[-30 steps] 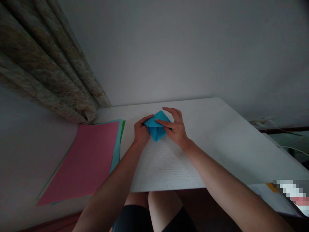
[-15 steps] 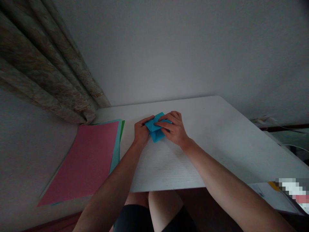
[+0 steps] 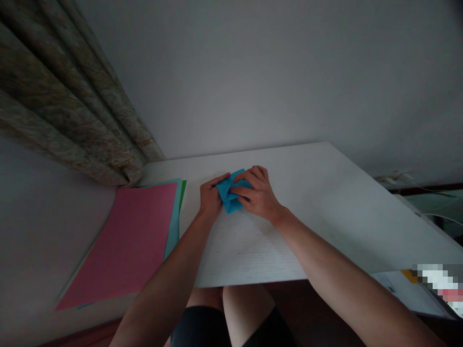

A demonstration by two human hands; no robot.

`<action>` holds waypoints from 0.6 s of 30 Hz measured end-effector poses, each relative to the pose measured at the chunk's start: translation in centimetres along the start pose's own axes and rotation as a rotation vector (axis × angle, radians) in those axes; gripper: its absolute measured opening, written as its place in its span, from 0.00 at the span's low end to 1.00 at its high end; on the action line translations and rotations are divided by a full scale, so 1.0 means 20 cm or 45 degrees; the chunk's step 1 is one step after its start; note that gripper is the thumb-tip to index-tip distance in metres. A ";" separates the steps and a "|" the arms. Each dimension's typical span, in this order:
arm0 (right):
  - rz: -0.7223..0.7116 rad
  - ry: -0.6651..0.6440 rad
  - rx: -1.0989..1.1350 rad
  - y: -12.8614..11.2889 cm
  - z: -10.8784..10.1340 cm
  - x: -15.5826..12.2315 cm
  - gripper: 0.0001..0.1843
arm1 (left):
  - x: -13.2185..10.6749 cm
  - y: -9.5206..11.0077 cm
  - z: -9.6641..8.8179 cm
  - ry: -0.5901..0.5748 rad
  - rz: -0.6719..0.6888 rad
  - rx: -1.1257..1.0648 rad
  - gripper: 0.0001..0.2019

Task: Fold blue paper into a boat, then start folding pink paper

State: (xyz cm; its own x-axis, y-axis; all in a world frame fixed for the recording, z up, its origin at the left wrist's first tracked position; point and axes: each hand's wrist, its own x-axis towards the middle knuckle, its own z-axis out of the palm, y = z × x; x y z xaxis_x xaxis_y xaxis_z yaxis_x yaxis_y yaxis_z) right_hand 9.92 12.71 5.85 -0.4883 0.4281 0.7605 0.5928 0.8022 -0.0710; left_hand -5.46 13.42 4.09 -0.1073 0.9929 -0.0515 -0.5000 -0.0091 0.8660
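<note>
Between my hands is a folded piece of blue paper (image 3: pixel 234 204), small and with several creased flaps, over the middle of the white table (image 3: pixel 253 255). My left hand (image 3: pixel 211 196) grips its left edge, the thumb side along the upper left corner; some of those fingers are hidden behind the paper. From the right, my right hand (image 3: pixel 258 190) holds the paper with bent fingers, their tips pressed on the upper flap near its centre.
At the left lies a stack of large coloured sheets, pink (image 3: pixel 133 241) on top with light blue and green (image 3: pixel 183 188) edges showing. A patterned curtain (image 3: pixel 90 106) hangs beyond it. Papers (image 3: pixel 401 289) show below the table's right front edge.
My right fingers have pushed slightly left and inward on the flap, so the paper's front opening looks narrower. My left hand has barely moved.
</note>
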 end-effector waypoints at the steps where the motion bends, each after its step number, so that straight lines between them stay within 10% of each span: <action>1: -0.003 -0.016 -0.011 0.00 0.00 0.00 0.10 | 0.00 0.00 0.00 0.009 -0.006 0.000 0.18; 18: 0.060 -0.084 -0.079 -0.03 -0.01 0.01 0.06 | 0.02 -0.04 -0.02 0.043 0.091 0.098 0.15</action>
State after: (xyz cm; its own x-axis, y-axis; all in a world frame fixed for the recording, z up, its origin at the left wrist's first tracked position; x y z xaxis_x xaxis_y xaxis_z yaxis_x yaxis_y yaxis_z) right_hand 9.65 12.10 6.16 -0.4988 0.4925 0.7131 0.6533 0.7544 -0.0641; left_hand -5.50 13.83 3.12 -0.1701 0.9854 -0.0042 -0.4228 -0.0692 0.9036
